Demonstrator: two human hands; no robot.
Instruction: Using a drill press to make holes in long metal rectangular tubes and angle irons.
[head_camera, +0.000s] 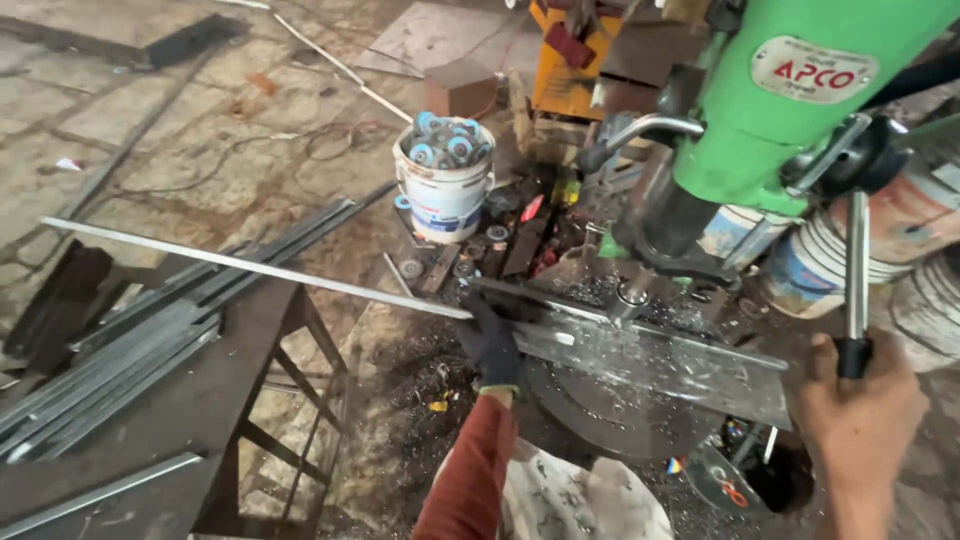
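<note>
Metal bar (300, 278) | long axis upper-left to lower-right | left hand (492, 343) presses it | right hand (860, 410) grips lever handle (853, 356)

We look down from head height, close over the drill press (760, 110), facing the far workshop floor (200, 120).

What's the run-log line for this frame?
left hand: gloved, pressing long metal strip | right hand: gripping feed lever | green drill press above strip
</note>
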